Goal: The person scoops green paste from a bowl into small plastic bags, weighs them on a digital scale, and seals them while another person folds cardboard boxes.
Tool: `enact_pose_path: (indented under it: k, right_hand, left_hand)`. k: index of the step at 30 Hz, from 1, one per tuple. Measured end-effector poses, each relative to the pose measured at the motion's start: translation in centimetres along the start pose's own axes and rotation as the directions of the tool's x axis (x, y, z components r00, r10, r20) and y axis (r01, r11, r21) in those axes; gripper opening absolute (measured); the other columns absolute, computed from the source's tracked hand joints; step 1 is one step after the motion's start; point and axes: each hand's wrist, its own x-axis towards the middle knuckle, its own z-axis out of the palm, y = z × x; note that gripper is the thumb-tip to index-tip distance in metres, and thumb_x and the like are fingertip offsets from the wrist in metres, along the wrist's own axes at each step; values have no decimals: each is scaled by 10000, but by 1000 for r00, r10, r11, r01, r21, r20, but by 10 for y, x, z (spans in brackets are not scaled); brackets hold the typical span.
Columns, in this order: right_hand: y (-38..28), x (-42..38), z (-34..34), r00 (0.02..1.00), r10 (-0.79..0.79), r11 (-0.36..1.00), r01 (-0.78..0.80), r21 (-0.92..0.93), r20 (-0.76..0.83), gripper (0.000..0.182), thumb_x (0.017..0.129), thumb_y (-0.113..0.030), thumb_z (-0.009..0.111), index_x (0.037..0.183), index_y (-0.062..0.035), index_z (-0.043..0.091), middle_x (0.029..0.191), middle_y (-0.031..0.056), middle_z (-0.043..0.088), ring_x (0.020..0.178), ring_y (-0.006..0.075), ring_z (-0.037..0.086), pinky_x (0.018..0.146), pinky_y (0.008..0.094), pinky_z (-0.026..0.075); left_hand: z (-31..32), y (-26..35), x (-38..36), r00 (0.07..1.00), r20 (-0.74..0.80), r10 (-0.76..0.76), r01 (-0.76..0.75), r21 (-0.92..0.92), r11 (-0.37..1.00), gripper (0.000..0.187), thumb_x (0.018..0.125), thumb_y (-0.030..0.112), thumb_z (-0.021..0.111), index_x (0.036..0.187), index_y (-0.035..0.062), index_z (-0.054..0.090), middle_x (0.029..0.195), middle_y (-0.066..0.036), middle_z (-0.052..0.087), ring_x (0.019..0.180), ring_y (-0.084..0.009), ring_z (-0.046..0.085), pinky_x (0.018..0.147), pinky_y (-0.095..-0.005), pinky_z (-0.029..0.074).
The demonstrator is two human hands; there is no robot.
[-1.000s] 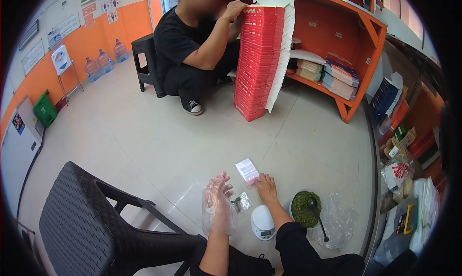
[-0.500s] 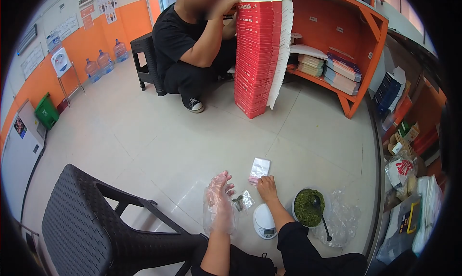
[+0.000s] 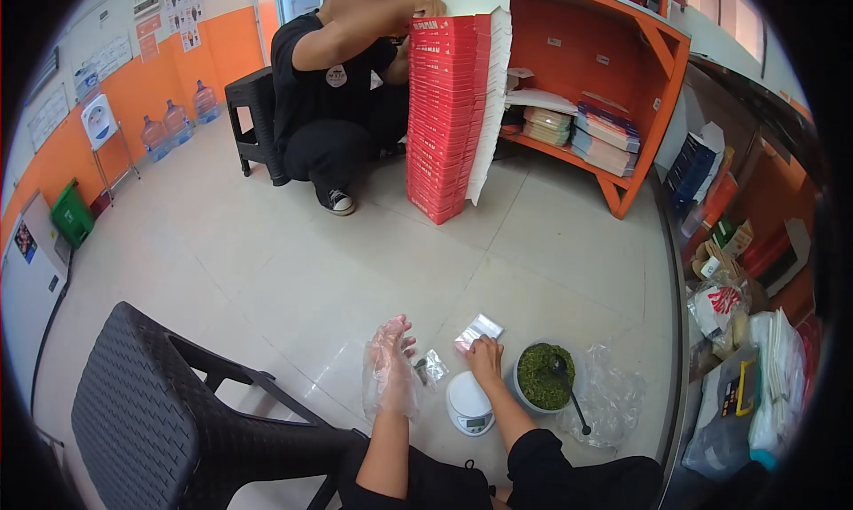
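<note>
My left hand (image 3: 391, 359) wears a loose clear plastic glove and is held up above the floor, fingers loosely apart with nothing in them. Close to its right lies a small clear packet (image 3: 433, 369) with something dark beside it. My right hand (image 3: 484, 359) is bare, its fingers pressed together at the near edge of a stack of small plastic bags (image 3: 481, 327). A white digital scale (image 3: 469, 402) stands just below that hand. To its right a round tub (image 3: 525, 403) holds a chopped green mixture (image 3: 542, 377), with a black spoon (image 3: 573, 399) resting in it.
A crumpled clear bag (image 3: 613, 394) lies beside the tub. A black stool (image 3: 151, 403) stands at my left. Ahead, a person (image 3: 329, 92) squats behind a tall stack of red boxes (image 3: 440, 119). An orange shelf (image 3: 653, 110) and stored supplies (image 3: 737, 386) line the right.
The whole view has shifted slightly. My right hand stays at the bag stack, which now lies at a different angle. The other person's arm has risen over the red boxes.
</note>
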Motion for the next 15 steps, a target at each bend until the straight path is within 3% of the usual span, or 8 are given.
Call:
enact_pose_path:
  k: [3, 6, 10, 13, 15]
  right_hand:
    - [10, 3, -3, 988, 113, 983, -127, 136, 105, 127, 780, -150, 680, 730, -34, 665, 965, 114, 607, 1011, 313, 551, 851, 480, 409]
    - [14, 2, 3, 967, 238, 934, -254, 252, 94, 75, 737, -113, 702, 708, -57, 661, 886, 117, 617, 967, 315, 569, 863, 486, 407]
    - [19, 2, 11, 960, 279, 946, -278, 163, 23, 73, 756, -103, 669, 716, -42, 664, 970, 140, 617, 981, 309, 568, 873, 480, 438]
    - [29, 5, 16, 973, 221, 931, -231, 283, 67, 52, 729, -103, 661, 700, -61, 649, 923, 151, 610, 879, 350, 592, 793, 463, 475]
    - [31, 6, 20, 963, 257, 935, -228, 273, -77, 29, 740, -55, 639, 761, -37, 630, 937, 185, 599, 831, 374, 595, 755, 438, 488]
  left_hand:
    - [3, -2, -2, 1000, 17, 2, -2, 21, 1000, 437, 855, 366, 606, 1143, 37, 605, 1032, -69, 616, 851, -155, 537, 737, -276, 431]
    - [6, -3, -5, 999, 50, -9, 7, 43, 999, 434, 857, 358, 606, 1143, 32, 605, 1036, -68, 617, 858, -154, 541, 737, -269, 429]
    - [6, -5, -4, 998, 63, -25, 20, 77, 997, 432, 854, 348, 617, 1138, 23, 605, 1027, -66, 621, 852, -144, 544, 730, -256, 426]
    - [3, -11, 0, 997, 73, -19, 14, 72, 997, 436, 829, 368, 649, 1122, 47, 611, 1027, -58, 616, 852, -146, 538, 732, -270, 420]
    - [1, -13, 2, 996, 82, -21, 16, 68, 998, 443, 806, 390, 677, 1109, 73, 617, 1032, -51, 610, 856, -151, 532, 737, -288, 414]
